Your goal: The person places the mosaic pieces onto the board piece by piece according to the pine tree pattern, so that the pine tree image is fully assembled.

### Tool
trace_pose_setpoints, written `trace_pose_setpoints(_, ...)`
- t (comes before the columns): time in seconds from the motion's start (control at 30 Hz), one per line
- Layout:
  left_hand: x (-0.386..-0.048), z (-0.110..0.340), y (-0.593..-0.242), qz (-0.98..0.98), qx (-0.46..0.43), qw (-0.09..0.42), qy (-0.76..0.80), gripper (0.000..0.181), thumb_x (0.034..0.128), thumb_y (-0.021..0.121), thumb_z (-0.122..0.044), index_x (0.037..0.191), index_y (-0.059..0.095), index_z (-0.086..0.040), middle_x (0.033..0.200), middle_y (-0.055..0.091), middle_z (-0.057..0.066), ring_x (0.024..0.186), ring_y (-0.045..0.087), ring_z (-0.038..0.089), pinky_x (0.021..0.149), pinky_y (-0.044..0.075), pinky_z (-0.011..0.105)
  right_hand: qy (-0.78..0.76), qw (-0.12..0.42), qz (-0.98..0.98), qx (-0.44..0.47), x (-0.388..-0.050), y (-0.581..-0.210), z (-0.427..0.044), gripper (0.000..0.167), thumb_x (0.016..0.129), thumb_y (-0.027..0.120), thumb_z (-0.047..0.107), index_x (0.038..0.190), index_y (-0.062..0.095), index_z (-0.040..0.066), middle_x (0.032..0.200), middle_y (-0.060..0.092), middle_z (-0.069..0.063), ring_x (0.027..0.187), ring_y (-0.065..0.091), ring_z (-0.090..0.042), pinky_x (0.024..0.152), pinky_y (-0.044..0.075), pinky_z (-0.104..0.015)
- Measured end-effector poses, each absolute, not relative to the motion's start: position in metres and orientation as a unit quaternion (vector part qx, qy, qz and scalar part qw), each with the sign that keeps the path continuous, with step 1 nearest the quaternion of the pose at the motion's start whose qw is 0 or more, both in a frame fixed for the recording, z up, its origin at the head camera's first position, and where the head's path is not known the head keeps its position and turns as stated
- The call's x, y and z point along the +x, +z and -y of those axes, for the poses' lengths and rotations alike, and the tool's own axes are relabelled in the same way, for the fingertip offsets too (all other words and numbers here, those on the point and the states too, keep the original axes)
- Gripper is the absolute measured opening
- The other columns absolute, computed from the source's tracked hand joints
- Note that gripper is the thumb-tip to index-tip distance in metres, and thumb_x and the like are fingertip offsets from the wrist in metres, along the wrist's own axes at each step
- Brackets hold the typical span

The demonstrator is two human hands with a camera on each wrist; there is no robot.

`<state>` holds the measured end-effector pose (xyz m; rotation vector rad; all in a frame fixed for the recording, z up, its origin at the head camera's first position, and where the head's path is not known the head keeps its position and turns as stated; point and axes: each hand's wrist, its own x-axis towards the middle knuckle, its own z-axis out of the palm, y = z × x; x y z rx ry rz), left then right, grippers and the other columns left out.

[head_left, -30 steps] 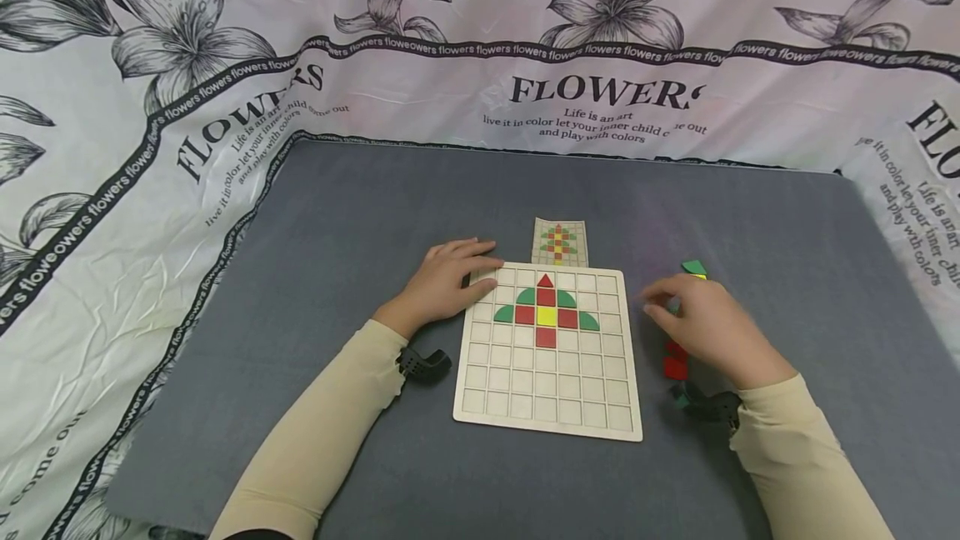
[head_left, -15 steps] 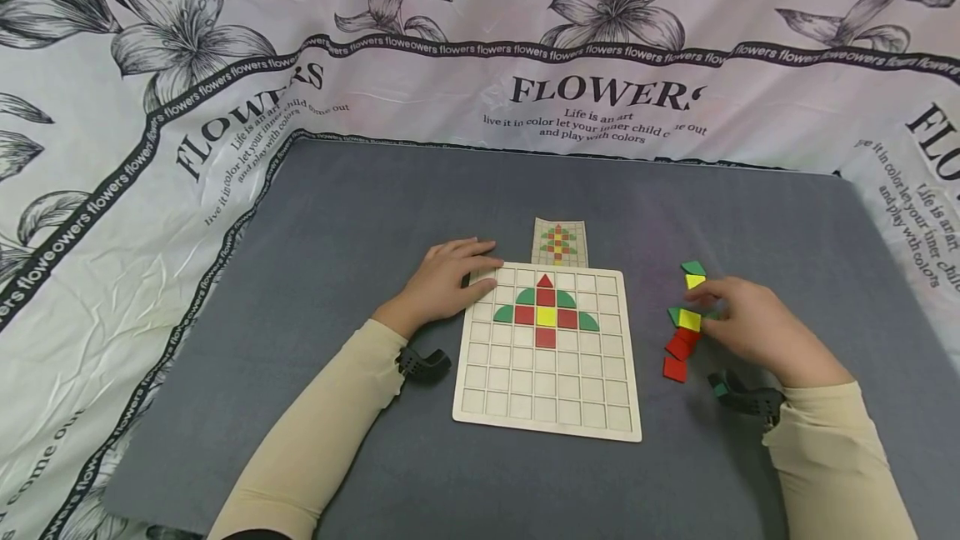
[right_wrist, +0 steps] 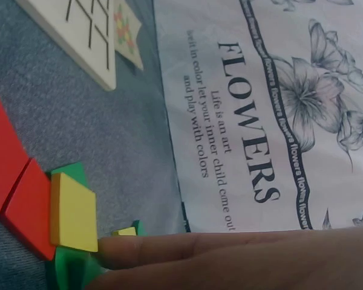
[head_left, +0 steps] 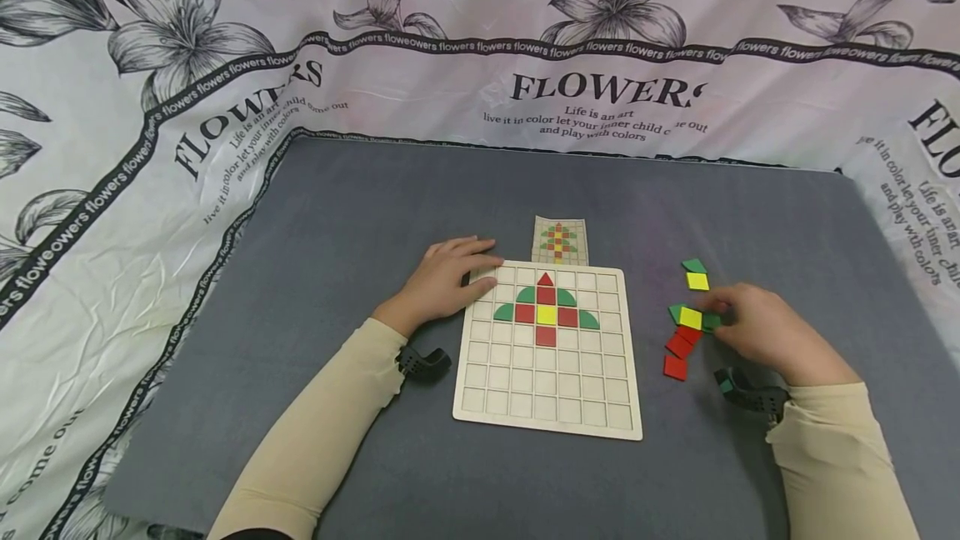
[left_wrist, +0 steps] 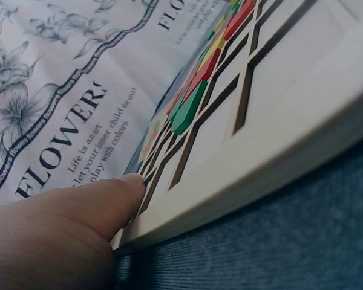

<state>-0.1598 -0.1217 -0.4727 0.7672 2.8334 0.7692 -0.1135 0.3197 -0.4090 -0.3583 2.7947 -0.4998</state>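
Note:
A wooden grid board (head_left: 547,390) bears a pattern of red, yellow and green tiles. My left hand (head_left: 444,283) rests on its upper left corner, the thumb (left_wrist: 118,196) along the edge. To the board's right, my right hand (head_left: 765,332) has its thumb and index finger around a green tile (head_left: 710,322). That tile (right_wrist: 72,269) lies beside a yellow tile (right_wrist: 74,212) in the right wrist view, and the fingertips partly hide it. The yellow tile leans on another green tile (head_left: 677,312) and red tiles (head_left: 680,346).
A small pattern card (head_left: 559,240) lies behind the board, touching its far edge. Farther back on the right are a yellow tile (head_left: 697,282) and a green tile (head_left: 693,266). A single red tile (head_left: 675,367) lies nearest me. Floral cloth (head_left: 420,90) hangs behind the grey table (head_left: 360,190).
My right hand has drawn back to the right from above the loose tiles, then settled at the green tile beside the yellow one. My left hand has stayed on the board.

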Motion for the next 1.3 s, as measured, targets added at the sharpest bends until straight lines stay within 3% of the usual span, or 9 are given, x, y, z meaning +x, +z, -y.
trace_pose_setpoints(0.33, -0.16, 0.122, -0.474, -0.93, 0.257, 0.048, 0.257, 0.044, 0.1075, 0.06, -0.043, 0.149, 0.063, -0.027, 0.166, 0.044, 0.0, 0.158, 0.031, 0.026, 0.127, 0.02, 0.056, -0.17, 0.142, -0.97, -0.097, -0.111, -0.409, -0.323, 0.021, 0.086, 0.079, 0.003, 0.105, 0.075, -0.006, 0.093, 0.067, -0.021, 0.083, 0.061, -0.033, 0.068, 0.052, -0.047)
trace_pose_setpoints(0.53, -0.16, 0.122, -0.476, -0.929, 0.258, 0.046, 0.26, 0.044, 0.1075, 0.06, -0.042, 0.149, 0.063, -0.028, 0.166, 0.044, -0.001, 0.158, 0.031, 0.025, 0.127, 0.02, 0.055, -0.156, 0.133, -0.975, -0.091, -0.107, -0.402, -0.315, 0.015, 0.091, 0.076, 0.005, 0.1, 0.073, -0.006, 0.084, 0.068, -0.014, 0.07, 0.06, -0.023, 0.059, 0.051, -0.041)
trace_pose_setpoints(0.77, -0.161, 0.122, -0.477, -0.93, 0.258, 0.045, 0.259, 0.045, 0.1072, 0.061, -0.043, 0.149, 0.063, -0.028, 0.166, 0.044, -0.001, 0.158, 0.031, 0.026, 0.127, 0.019, 0.056, -0.135, 0.119, -0.98, -0.087, -0.106, -0.391, -0.298, 0.024, 0.095, 0.073, 0.008, 0.113, 0.072, -0.007, 0.102, 0.073, -0.025, 0.081, 0.067, -0.031, 0.067, 0.056, -0.052)
trace_pose_setpoints(1.03, -0.161, 0.123, -0.477, -0.93, 0.258, 0.044, 0.259, 0.045, 0.1071, 0.061, -0.043, 0.149, 0.063, -0.028, 0.166, 0.044, -0.001, 0.158, 0.03, 0.025, 0.127, 0.019, 0.055, -0.169, 0.107, -0.971, -0.134, -0.109, -0.384, -0.276, 0.022, 0.099, 0.07, 0.011, 0.116, 0.074, -0.001, 0.095, 0.074, -0.012, 0.067, 0.058, -0.015, 0.057, 0.046, -0.033)
trace_pose_setpoints(1.3, -0.16, 0.122, -0.475, -0.93, 0.257, 0.047, 0.257, 0.045, 0.1072, 0.06, -0.044, 0.149, 0.063, -0.028, 0.166, 0.043, -0.001, 0.158, 0.03, 0.025, 0.127, 0.019, 0.055, -0.184, 0.106, -0.963, -0.166, -0.112, -0.387, -0.234, 0.02, 0.097, 0.075, 0.01, 0.115, 0.077, 0.001, 0.096, 0.075, -0.01, 0.066, 0.06, -0.014, 0.058, 0.05, -0.035)
